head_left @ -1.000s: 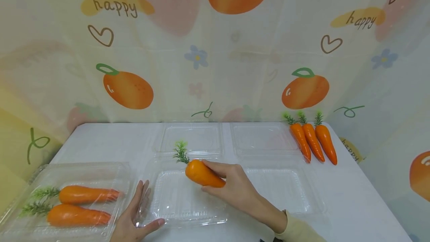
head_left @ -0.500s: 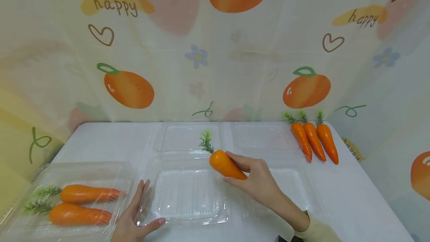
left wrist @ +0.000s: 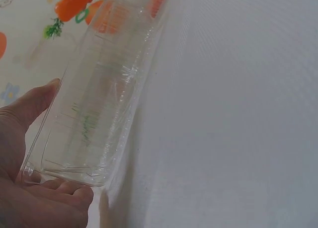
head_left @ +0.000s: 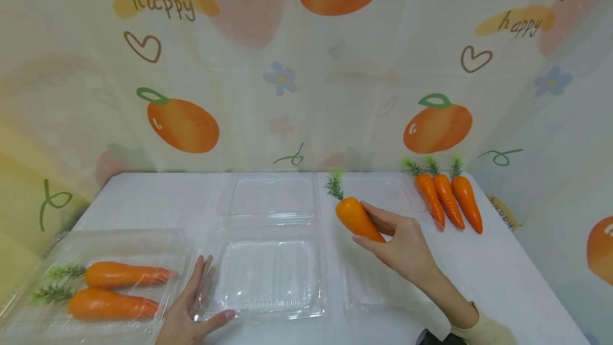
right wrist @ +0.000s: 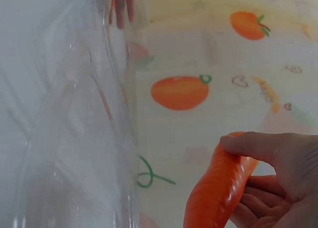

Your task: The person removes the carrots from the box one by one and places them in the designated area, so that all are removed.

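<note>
In the head view my right hand (head_left: pixel 399 241) pinches a carrot (head_left: pixel 356 217) by its narrow end, between thumb and fingers. The carrot's green top tilts up and to the left, over the right-hand clear plastic clamshell box (head_left: pixel 383 286). In the right wrist view the orange body of this carrot (right wrist: pixel 216 193) shows below the thumb. My left hand (head_left: pixel 189 305) rests at the near left corner of the middle clamshell box (head_left: pixel 268 276), fingers extended along its side and thumb by the front edge. That box stands with its lid laid back.
A closed clamshell box (head_left: pixel 177 238) at the left contains two carrots (head_left: pixel 124 274). Three more carrots (head_left: pixel 447 201) lie side by side at the back right of the white table (head_left: pixel 507 281). A fruit-print curtain (head_left: pixel 306 95) hangs right behind the table.
My right hand has carried the carrot right and away, from above the middle box to above the right-hand box. My left hand has stayed at the middle box's corner.
</note>
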{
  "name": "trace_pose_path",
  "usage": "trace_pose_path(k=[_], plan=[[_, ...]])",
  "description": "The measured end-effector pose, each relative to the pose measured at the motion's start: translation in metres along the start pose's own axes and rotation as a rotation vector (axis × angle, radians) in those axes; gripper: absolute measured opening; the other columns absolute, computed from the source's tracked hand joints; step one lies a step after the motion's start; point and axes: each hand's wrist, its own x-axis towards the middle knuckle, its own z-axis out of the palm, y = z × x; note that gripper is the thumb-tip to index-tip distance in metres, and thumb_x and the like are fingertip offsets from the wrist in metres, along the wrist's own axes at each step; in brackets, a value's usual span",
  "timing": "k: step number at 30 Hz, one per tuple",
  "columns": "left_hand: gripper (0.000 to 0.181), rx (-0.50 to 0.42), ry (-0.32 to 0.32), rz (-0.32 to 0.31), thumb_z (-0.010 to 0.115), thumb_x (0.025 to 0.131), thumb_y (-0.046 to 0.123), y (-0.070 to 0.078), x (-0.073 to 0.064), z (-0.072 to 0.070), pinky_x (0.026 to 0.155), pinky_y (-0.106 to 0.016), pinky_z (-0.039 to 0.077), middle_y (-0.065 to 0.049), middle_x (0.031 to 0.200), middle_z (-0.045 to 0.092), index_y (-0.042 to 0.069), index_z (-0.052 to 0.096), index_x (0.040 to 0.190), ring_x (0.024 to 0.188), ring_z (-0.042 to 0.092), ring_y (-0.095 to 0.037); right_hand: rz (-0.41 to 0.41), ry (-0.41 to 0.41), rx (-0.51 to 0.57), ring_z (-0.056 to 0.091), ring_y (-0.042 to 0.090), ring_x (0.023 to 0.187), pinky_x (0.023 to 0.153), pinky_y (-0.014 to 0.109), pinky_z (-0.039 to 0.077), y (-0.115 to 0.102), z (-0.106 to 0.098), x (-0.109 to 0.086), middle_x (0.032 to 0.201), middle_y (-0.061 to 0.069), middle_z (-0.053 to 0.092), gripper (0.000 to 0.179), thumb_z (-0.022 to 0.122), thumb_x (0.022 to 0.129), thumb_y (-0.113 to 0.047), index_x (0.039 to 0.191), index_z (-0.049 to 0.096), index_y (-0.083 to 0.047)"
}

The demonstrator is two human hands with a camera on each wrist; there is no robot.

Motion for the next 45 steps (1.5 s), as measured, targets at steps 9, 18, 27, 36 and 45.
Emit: trace_pose_path(k=[9, 18, 27, 36, 45], plan=[[0.131, 0.013, 0.008, 0.001, 0.085, 0.073, 0.042, 0.000, 0.000, 0.000, 0.113, -0.063, 0.011, -0.003, 0.164, -0.004, 0.025, -0.017, 0.155, 0.149, 0.000, -0.035, 0.111, 0.065, -0.126, 0.068, 0.032, 0.105, 0.085, 0.036, 0.056, 0.013, -0.035, -0.003, 0.125, 0.017, 0.064, 0.063, 0.083, 0.079, -0.019, 0.135, 0.058, -0.002], [0.132, 0.050, 0.012, -0.014, 0.084, 0.073, 0.047, 0.001, 0.000, -0.002, 0.112, -0.061, 0.011, -0.004, 0.164, -0.004, 0.024, -0.018, 0.154, 0.149, 0.001, -0.037, 0.203, 0.107, -0.224, 0.065, 0.036, 0.108, 0.078, 0.013, 0.054, 0.031, -0.064, -0.009, 0.127, 0.020, 0.062, 0.070, 0.081, 0.081, -0.029, 0.138, 0.053, -0.001], [0.131, 0.028, 0.009, -0.006, 0.084, 0.074, 0.043, 0.001, 0.000, -0.001, 0.113, -0.064, 0.011, -0.005, 0.164, -0.004, 0.022, -0.017, 0.155, 0.149, 0.000, -0.036, 0.274, 0.142, -0.229, 0.060, 0.040, 0.114, 0.072, 0.003, 0.048, 0.049, -0.082, -0.017, 0.129, 0.024, 0.058, 0.073, 0.079, 0.084, -0.031, 0.141, 0.049, 0.002], [0.130, 0.031, 0.015, 0.014, 0.085, 0.074, 0.041, 0.002, 0.001, 0.000, 0.113, -0.065, 0.011, -0.006, 0.164, -0.001, 0.020, -0.014, 0.156, 0.149, -0.001, -0.037, 0.432, 0.160, -0.179, 0.054, 0.034, 0.119, 0.071, 0.008, 0.052, 0.071, -0.097, -0.027, 0.136, 0.023, 0.052, 0.078, 0.076, 0.085, -0.037, 0.145, 0.043, 0.000], [0.130, 0.021, 0.014, 0.018, 0.085, 0.074, 0.040, 0.002, 0.000, 0.000, 0.112, -0.066, 0.010, -0.007, 0.164, 0.000, 0.018, -0.014, 0.156, 0.149, 0.000, -0.037, 0.547, 0.168, -0.212, 0.048, 0.041, 0.124, 0.067, 0.009, 0.053, 0.091, -0.113, -0.037, 0.139, 0.027, 0.047, 0.083, 0.072, 0.087, -0.044, 0.148, 0.037, 0.002]])
